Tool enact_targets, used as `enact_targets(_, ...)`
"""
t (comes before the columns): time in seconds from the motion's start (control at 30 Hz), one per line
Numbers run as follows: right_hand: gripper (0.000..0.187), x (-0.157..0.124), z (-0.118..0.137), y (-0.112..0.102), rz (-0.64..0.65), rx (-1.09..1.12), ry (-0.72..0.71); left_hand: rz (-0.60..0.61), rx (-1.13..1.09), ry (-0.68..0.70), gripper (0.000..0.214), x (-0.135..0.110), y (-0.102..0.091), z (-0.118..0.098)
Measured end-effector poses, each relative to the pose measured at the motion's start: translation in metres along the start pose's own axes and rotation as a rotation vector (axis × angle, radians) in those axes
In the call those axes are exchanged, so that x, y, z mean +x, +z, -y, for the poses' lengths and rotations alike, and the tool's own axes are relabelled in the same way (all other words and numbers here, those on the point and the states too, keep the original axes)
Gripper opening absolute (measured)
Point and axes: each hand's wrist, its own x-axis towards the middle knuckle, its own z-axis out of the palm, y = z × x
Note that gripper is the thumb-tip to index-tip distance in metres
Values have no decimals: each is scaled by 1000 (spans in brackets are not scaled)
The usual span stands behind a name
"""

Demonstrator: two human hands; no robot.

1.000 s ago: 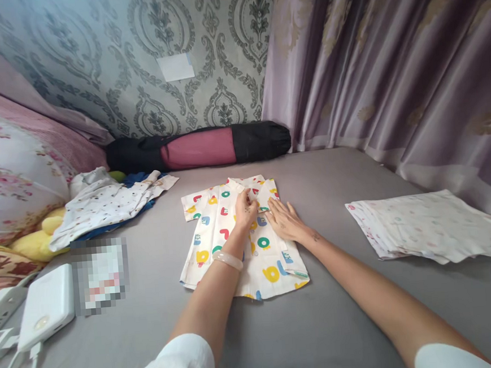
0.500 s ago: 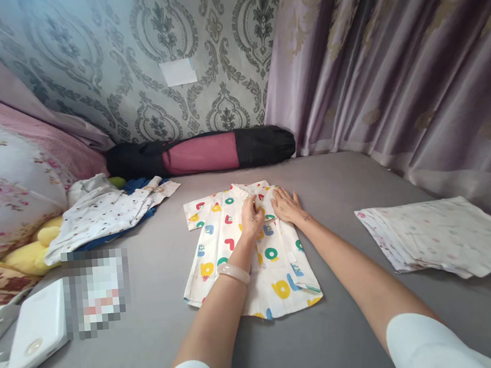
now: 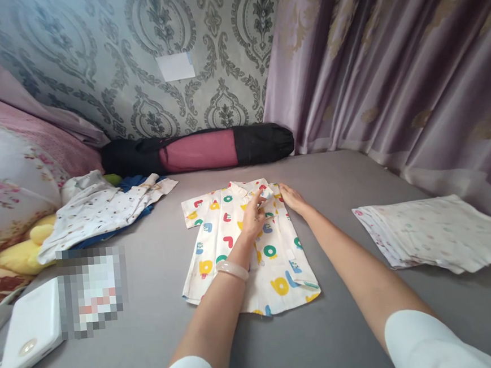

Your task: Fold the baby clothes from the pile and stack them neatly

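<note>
A white short-sleeved shirt (image 3: 230, 264) with colourful letters lies spread out, its collar at the far end. Its left sleeve sticks out, while the right sleeve is folded inward over the front. My left hand (image 3: 254, 214) rests on the upper right front near the collar, fingers loosely apart and holding nothing. At the right shoulder edge, my right hand (image 3: 293, 197) touches the fabric with its fingers stretched out; its thumb is hidden. A pale bracelet (image 3: 232, 269) circles my left wrist.
Folded cloth (image 3: 436, 231) lies at right on the grey sheet (image 3: 345, 323). At left are a dotted white garment (image 3: 103, 209), a yellow plush (image 3: 21, 252) and a white power bank (image 3: 31, 325) with cables. A black and pink roll bag (image 3: 200, 150) lies along the wall.
My right hand has slid outward from lying flat on the shirt to its right shoulder edge. My left hand's fingers have straightened a little, in about the same place.
</note>
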Motion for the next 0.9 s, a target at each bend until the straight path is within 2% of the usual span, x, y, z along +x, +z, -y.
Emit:
enact_targets(0.13, 60, 0, 3, -7, -44, -5, 47, 68, -8, -66, 68, -2, 0, -6)
enact_targets(0.23, 58, -6, 15, -4, -74, -25, 50, 49, -28, -132, 63, -2, 0, -12)
enact_targets(0.43, 58, -19, 54, 19, -60, -183, -108, -295, -15, -220, 53, -2, -3, -16)
enact_targets(0.5, 61, -20, 63, 28, -53, -240, -123, -347, 9, -246, 52, -2, -4, -14)
enact_targets(0.67, 67, -17, 66, 47, -21, -314, -43, -359, 57, -293, 49, -1, -4, -11)
enact_targets(0.8, 68, -18, 62, 54, -51, -303, -35, -404, 66, -328, 46, 1, -5, -11)
enact_targets(0.9, 67, -20, 61, 55, -74, -281, -48, -351, 134, -362, 47, -3, -10, -16)
